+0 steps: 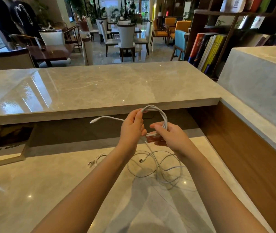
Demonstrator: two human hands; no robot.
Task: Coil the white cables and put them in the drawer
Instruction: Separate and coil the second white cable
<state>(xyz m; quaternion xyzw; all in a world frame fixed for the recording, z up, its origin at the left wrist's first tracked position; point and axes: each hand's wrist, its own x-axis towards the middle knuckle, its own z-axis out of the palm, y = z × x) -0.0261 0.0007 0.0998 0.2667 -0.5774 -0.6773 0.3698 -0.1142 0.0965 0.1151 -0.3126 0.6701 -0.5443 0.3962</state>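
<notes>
White cable coil gripped by left hand at top, right hand at lower side; loop upright, plug end pointed left (tail trailing onto marble counter)

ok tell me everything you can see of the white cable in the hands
The white cable is thin, plastic-looking, wound into several loops held above the marble counter. The left hand pinches the loops' top; the right hand grips their lower side. One plug end sticks out leftward, and a loose tail hangs toward the counter.
</notes>
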